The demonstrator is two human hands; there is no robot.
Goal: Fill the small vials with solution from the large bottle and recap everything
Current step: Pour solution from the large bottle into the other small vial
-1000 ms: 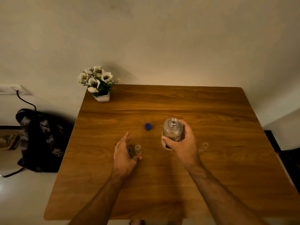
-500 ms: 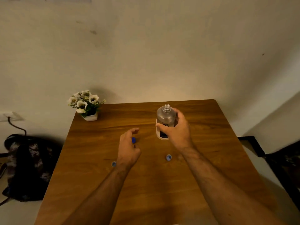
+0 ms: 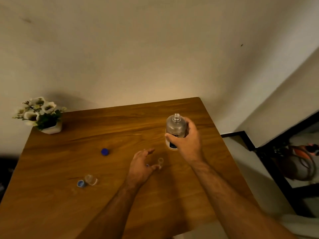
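Observation:
The large clear bottle point(image 3: 175, 125) stands upright and uncapped toward the table's far right. My right hand point(image 3: 187, 143) grips it round the label. Its blue cap point(image 3: 104, 151) lies alone on the wood to the left. My left hand point(image 3: 140, 165) hovers low over the table with its fingers spread, holding nothing. Its thumb is just beside a small clear vial point(image 3: 160, 160) that stands open. A speck of blue shows at the palm's edge. A second small vial point(image 3: 91, 179) sits at the near left with a small blue cap point(image 3: 80, 183) touching it.
A white pot of white flowers point(image 3: 45, 118) stands at the wooden table's point(image 3: 120, 128) far left corner. The wall runs right behind the table. A black frame with cables point(image 3: 300, 163) is on the floor to the right.
The view has swung left and down. My left hand has come down beside the small open vial. My right hand still holds the large bottle upright.

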